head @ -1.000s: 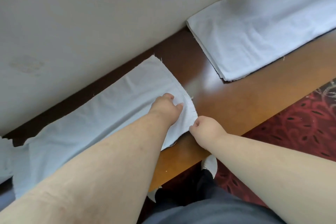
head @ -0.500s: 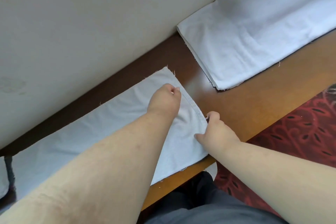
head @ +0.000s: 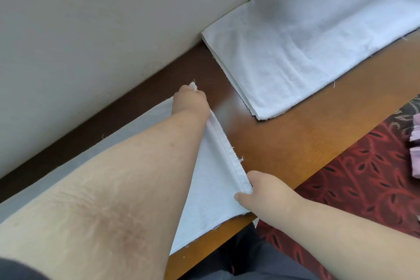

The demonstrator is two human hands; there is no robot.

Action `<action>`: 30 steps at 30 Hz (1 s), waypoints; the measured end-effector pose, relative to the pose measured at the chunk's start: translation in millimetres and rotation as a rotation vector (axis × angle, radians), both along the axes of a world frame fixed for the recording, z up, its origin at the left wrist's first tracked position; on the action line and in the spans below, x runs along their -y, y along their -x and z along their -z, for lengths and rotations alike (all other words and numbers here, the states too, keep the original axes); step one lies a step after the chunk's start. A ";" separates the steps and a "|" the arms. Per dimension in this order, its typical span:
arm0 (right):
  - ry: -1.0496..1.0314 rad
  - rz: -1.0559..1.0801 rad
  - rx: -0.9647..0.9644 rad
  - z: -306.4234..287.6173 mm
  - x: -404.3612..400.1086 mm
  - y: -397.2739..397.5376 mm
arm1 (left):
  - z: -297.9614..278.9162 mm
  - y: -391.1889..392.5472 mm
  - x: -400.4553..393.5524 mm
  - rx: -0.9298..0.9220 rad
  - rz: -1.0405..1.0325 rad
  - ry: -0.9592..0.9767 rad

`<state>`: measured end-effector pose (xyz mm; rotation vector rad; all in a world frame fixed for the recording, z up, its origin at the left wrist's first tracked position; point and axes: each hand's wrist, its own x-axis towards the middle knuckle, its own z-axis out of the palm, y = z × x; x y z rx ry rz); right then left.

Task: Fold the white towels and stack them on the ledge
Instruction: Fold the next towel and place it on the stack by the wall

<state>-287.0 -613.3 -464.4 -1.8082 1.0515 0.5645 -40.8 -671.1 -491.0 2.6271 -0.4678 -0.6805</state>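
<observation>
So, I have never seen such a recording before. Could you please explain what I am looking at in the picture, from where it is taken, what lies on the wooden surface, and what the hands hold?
There is no machine here. A person wears a wide-angle camera on the head, and it looks forward and down, so you see their own two bare arms from above.

The brown surface is a wooden ledge that runs along a pale wall. Two things lie on it. Farther away is a folded white towel, lying flat. Nearer, partly hidden under the left arm, is another white towel, spread along the ledge.

The left hand pinches the far corner of the near towel's hemmed end. The right hand grips the near corner of that same end. The hem runs straight between them.

Beside the ledge is a red patterned carpet.
</observation>
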 end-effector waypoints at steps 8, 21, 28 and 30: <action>-0.266 -0.128 0.373 -59.2 -11.9 -8.7 | -50.5 -13.9 -10.1 -0.240 -0.164 0.391; 0.189 -0.806 0.711 -94.2 -90.1 -77.1 | -125.6 -63.2 -149.0 -0.342 -0.454 0.708; 0.252 -1.048 0.864 -102.2 -162.5 -114.1 | -152.9 -78.6 -273.8 -0.241 -0.408 0.559; 0.252 -1.094 0.906 -102.2 -188.2 -125.7 | -153.5 -85.6 -306.8 -0.256 -0.433 0.569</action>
